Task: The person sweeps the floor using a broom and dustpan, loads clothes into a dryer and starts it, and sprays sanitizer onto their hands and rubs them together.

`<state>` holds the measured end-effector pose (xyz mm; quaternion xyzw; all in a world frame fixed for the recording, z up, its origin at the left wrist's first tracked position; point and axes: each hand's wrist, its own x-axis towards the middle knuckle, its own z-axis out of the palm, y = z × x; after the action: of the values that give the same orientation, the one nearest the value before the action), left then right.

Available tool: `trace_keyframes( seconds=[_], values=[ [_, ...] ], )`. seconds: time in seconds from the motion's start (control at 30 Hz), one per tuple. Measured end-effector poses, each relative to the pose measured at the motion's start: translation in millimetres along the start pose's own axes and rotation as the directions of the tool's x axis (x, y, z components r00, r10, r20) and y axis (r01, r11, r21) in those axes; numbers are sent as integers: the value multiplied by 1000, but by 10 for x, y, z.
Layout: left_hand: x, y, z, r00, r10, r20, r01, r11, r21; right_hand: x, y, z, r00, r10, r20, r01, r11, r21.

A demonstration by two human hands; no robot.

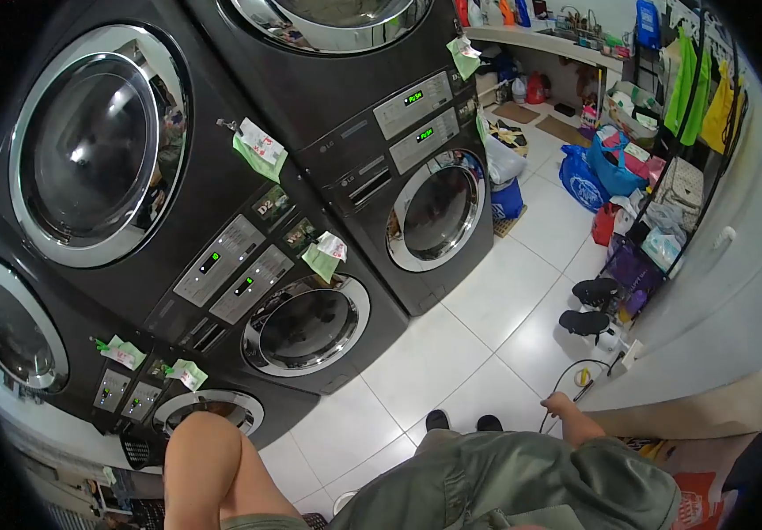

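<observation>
My right hand (560,406) is low at my right side, its fingers closed around a thin black cable (566,375). The cable curves up toward a white plug or box (633,355) by the wall. A small yellow item (582,377) lies close to the hand, beside the cable; its kind is unclear. My bent left arm (204,442) rises at the lower left, and the left hand is outside the picture. Nearest to that arm is a stacked black washing machine (208,411) with a round door.
Stacked black laundry machines (301,331) line the left, with green-and-white tags (260,150) clipped on. Bags (615,168) and dark shoes (595,305) sit along the right, below a rack with hanging cloths (688,88). A counter (522,40) stands at the back. White tiles (469,305) cover the floor.
</observation>
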<state>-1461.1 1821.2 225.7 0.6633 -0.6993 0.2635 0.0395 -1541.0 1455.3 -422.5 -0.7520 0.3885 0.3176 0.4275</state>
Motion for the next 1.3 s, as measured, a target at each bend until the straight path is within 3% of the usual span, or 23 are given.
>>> trace_keyframes(
  seconds=[0.03, 0.1, 0.13, 0.2, 0.27, 0.33, 0.37, 0.47, 0.53, 0.6, 0.63, 0.73, 0.8, 0.83, 0.87, 0.9, 0.93, 0.97, 1.0, 1.07, 1.13, 1.23, 1.3],
  values=[
    [-39, -69, -27, 975, -117, 189, 135, 987, -85, 0, -173, 9, 999, 17, 35, -15, 998, -58],
    [-312, -330, 213, 988, -137, 69, 146, 978, -151, -38, -411, 46, 1000, -5, 28, 5, 1000, -25],
    [-306, -561, 250, 971, -95, 220, 132, 978, -161, -109, -477, 107, 999, -12, 36, 12, 1000, 13],
    [-638, -801, 446, 968, -232, 99, 250, 931, -267, -134, -644, 145, 1000, -6, 24, 6, 1000, 21],
    [-973, -1014, 527, 930, -362, 68, 361, 860, -362, -42, -728, 210, 1000, 3, 17, -1, 994, -105],
    [-1305, -1192, 560, 849, -529, 13, 489, 775, -401, 98, -896, 229, 997, 50, 52, -44, 993, -112],
    [-1408, -1229, 667, 743, -658, -120, 571, 718, -399, 176, -941, 235, 992, 96, 87, -84, 988, -131],
    [-1728, -1548, 948, 677, -726, -121, 620, 651, -439, 458, -1268, 201, 994, 22, 105, -1, 980, -197],
    [-1652, -1696, 1211, 559, -828, -52, 683, 495, -536, 585, -1461, 157, 996, -32, 81, 41, 993, -115],
    [-1537, -1895, 1497, 509, -861, -10, 736, 441, -514, 822, -1629, 68, 989, -80, 124, 84, 996, -27],
    [-1448, -1997, 1653, 481, -876, -29, 750, 429, -503, 1169, -1591, 87, 984, -171, 46, 177, 947, -268],
    [-1206, -2306, 2175, 367, -930, -7, 792, 317, -521, 1754, -1746, -374, 956, -281, 87, 294, 893, -340],
    [-856, -2514, 2593, 241, -971, -11, 776, 199, -599, 2250, -1982, -919, 948, -95, 302, 193, 930, -313],
    [-661, -2669, 2791, 339, -938, -65, 736, 308, -603, 1777, -2484, -1395, 968, -12, 249, 60, 981, -185],
    [-407, -2798, 2933, 295, -955, -10, 752, 238, -614, 2362, -2311, -1631, 958, -50, 283, 107, 976, -190],
    [-181, -2966, 3130, 314, -950, 9, 624, 199, -756, 2405, -2531, -2056, 957, -35, 287, 109, 963, -246],
    [30, -3139, 3312, 344, -936, 66, 428, 94, -899, 2583, -2623, -2389, 975, -121, 187, 177, 931, -320],
    [295, -3261, 3494, 344, -933, 105, -4, -113, -994, 2960, -2625, -2732, 932, -337, 137, 363, 865, -346],
    [562, -3439, 3523, 468, -854, 227, -351, -416, -839, 2864, -2823, -3041, 959, -276, -57, 258, 942, -212],
    [950, -3634, 3614, 526, -822, 219, -579, -534, -615, 2950, -3069, -3566, 965, -237, -110, 239, 971, 3],
    [1070, -3739, 3690, 550, -822, 151, -604, -516, -608, 3103, -3221, -3886, 977, -161, -138, 166, 986, 27],
    [1067, -3801, 3696, 475, -858, 196, -580, -473, -664, 3369, -3302, -3962, 991, -17, -131, 27, 997, 76],
    [893, -3762, 3737, 398, -874, 279, -472, -456, -755, 3771, -3207, -3873, 998, 57, 35, -55, 997, -52]
  ],
)
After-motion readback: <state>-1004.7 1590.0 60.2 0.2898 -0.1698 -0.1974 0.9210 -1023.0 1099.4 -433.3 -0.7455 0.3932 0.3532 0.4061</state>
